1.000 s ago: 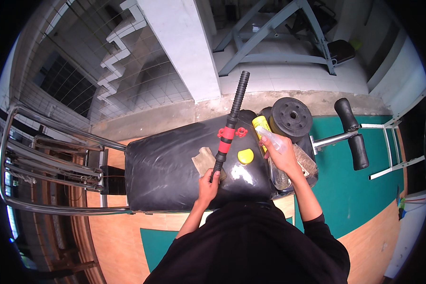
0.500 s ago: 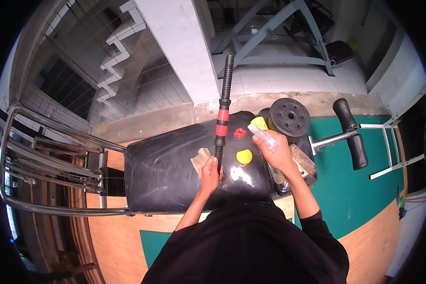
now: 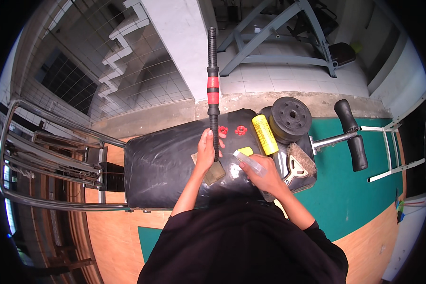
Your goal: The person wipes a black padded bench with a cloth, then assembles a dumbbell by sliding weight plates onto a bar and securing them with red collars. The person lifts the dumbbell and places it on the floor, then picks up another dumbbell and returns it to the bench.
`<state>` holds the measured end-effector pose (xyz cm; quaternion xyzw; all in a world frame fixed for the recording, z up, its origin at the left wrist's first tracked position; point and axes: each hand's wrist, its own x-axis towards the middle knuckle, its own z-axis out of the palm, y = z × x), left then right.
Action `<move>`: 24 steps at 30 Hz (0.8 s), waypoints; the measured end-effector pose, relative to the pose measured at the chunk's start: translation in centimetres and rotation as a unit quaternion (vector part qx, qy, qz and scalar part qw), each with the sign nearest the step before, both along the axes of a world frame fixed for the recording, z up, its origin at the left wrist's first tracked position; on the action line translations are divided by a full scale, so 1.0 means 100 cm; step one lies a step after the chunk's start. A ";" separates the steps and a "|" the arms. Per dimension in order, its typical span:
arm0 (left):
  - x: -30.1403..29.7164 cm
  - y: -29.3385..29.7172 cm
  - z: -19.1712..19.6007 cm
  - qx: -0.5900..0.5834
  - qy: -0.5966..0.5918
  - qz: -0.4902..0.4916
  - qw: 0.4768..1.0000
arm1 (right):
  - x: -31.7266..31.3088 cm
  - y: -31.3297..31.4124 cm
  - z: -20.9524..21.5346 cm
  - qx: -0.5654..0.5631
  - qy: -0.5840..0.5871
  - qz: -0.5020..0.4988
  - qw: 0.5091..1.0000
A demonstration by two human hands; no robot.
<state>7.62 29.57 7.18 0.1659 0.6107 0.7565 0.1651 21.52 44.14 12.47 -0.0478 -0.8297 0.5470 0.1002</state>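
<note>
My left hand [image 3: 204, 152] is closed around the lower end of a black threaded dumbbell bar [image 3: 213, 90] with a red and black middle, held upright over the black padded bench [image 3: 151, 165]. My right hand [image 3: 264, 176] grips a small clear spray bottle [image 3: 250, 163], its white top pointing at the bar's lower end, a short gap away. A brownish cloth [image 3: 215, 173] lies below my left hand. Two red star-shaped collar nuts [image 3: 241, 130] rest beyond my hands, one partly behind my left fingers. A yellow cap [image 3: 245, 151] shows partly past the bottle.
A yellow cylindrical can [image 3: 265, 135] lies right of the nuts, beside stacked black weight plates [image 3: 290, 116]. Nearer me is a brush [image 3: 298, 168] with a pale handle. Padded rollers [image 3: 349, 128] stick out at right; a chrome frame [image 3: 64, 118] stands left.
The bar has risen and shifted left with my left hand. My right hand has brought the spray bottle left and nearer me, uncovering the yellow can and brush. The second collar nut now shows.
</note>
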 end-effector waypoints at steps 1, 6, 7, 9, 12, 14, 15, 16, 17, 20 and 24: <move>-0.001 0.001 0.002 -0.001 0.009 -0.002 1.000 | 0.000 0.000 -0.001 -0.015 0.003 -0.003 1.000; 0.000 0.000 -0.005 0.050 -0.053 -0.100 0.992 | -0.009 0.003 0.008 -0.027 0.033 -0.030 0.999; 0.003 0.000 -0.009 0.055 -0.045 -0.098 0.993 | -0.010 0.004 0.014 -0.023 0.038 -0.035 0.998; 0.009 0.002 -0.017 0.065 -0.029 -0.093 0.993 | -0.013 0.006 0.016 0.005 0.031 -0.037 0.999; 0.010 0.005 -0.024 0.074 -0.009 -0.072 0.995 | -0.014 0.010 0.011 0.066 0.022 -0.036 0.997; 0.008 0.006 -0.024 0.071 0.005 -0.064 0.995 | -0.011 0.008 0.006 0.089 0.049 -0.044 0.994; 0.006 0.005 -0.023 0.072 0.007 -0.064 0.995 | -0.009 0.007 0.004 0.082 0.035 -0.040 0.995; 0.004 0.005 -0.021 0.073 0.010 -0.064 0.995 | -0.005 0.007 0.001 0.076 0.022 -0.037 0.996; 0.003 0.005 -0.020 0.075 0.010 -0.063 0.995 | -0.002 0.008 -0.002 0.069 0.009 -0.034 0.997; 0.001 0.006 -0.013 0.079 -0.002 -0.059 0.995 | 0.005 0.012 -0.019 -0.004 -0.053 -0.040 0.998; 0.004 -0.009 -0.017 0.070 -0.039 -0.046 0.996 | 0.002 0.030 -0.031 0.007 -0.133 -0.102 0.986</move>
